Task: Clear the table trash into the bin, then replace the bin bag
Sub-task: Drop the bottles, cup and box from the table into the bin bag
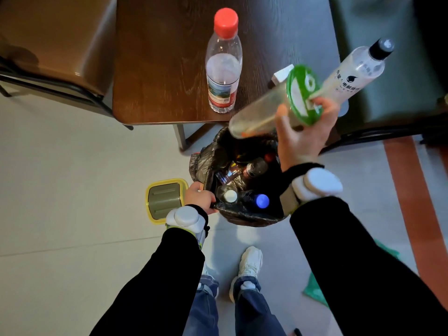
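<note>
Holding a clear plastic cup (261, 110) with a green lid (304, 93), our right hand (303, 132) closes its grip around the lidded end, thumb on one side and fingers wrapped over the lid's rim. We keep the cup tilted on its side, its base pointing down toward the open bin bag (242, 212), directly above the bag's far edge. Our left hand (200, 197) pinches the near left rim of that black bag in a closed grip, holding its mouth open. Inside the bag we see several bottles, among them one with a blue cap (261, 201) and one with a white cap (230, 195). Just left of our left hand a yellow-rimmed bin lid (164, 197) lies on the pale floor. Beyond the bag stands the dark wooden counter (157, 69); on it a water bottle with a red cap (224, 61) stands upright near the front edge, and a small white box (281, 75) sits half hidden behind the cup. A clear bottle with a black cap (358, 66) appears right of the cup, over a dark green chair seat (400, 93); we cannot tell what it rests on.
</note>
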A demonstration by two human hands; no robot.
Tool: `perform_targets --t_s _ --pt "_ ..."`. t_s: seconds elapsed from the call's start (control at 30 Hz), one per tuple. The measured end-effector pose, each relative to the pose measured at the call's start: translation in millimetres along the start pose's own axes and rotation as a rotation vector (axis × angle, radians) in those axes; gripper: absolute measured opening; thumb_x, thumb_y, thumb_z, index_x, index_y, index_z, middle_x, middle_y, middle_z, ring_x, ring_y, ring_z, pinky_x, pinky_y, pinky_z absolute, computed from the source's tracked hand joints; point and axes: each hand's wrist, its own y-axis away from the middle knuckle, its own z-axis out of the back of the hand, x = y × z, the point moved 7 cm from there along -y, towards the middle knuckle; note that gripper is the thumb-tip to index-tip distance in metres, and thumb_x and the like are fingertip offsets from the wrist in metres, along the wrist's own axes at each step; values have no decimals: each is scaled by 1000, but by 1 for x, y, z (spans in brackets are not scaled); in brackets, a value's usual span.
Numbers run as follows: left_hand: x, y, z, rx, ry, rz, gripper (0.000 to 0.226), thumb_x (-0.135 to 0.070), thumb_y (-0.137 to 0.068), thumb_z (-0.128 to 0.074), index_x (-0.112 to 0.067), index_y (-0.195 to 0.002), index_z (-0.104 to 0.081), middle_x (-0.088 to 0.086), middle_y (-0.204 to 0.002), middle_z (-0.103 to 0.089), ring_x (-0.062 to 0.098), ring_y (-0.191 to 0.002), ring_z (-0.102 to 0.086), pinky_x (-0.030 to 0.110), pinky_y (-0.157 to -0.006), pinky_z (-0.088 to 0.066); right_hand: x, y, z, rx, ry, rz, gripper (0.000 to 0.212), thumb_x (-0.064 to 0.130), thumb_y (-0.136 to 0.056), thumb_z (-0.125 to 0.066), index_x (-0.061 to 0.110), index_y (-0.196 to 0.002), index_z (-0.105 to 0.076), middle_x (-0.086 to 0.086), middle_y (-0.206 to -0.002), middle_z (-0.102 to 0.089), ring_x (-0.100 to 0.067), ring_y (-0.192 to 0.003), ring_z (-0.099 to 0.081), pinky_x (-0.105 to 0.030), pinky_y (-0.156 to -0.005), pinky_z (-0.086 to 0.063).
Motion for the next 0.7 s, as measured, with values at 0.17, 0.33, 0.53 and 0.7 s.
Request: perform_targets --t_s 0.17,0.33,0.53,0.7 --pt "-6 -2 -2 14 -21 -25 33 19 -65 -42 -9 -82 -42 15 -93 -45 31 -85 -44 66 -76 -50 -54 60 6 179 97 -152 48 28 -65 -69 5 -103 -50 -11 -104 -46 -21 -97 -52 -11 -88 -40" --pt "-6 -3 1 31 -91 -53 38 18 -62 -48 -7 -91 -47 23 -103 -52 41 -91 -56 69 -79 -48 -102 91 -14 429 316 -289 40 13 -66 -75 4 -95 -49 -19 -123 -44 -28 -112 -48 -2 -83 -26" --pt "-2 -3 3 58 -123 -52 35 15 -70 -52 -6 -99 -48 24 -105 -57 39 -87 -64 48 -66 -60 -150 115 -33 764 687 -458 51 19 -73 -73 5 -114 -47 -16 -136 -36 -34 -121 -44 -34 -95 -42" --pt "-3 -4 5 70 -129 -72 37 13 -63 -54 -9 -91 -49 19 -103 -55 48 -102 -60 63 -79 -53 -161 122 -36 944 874 -511 50 13 -81 -60 7 -128 -42 -15 -143 -32 -35 -131 -32 -44 -103 -37"
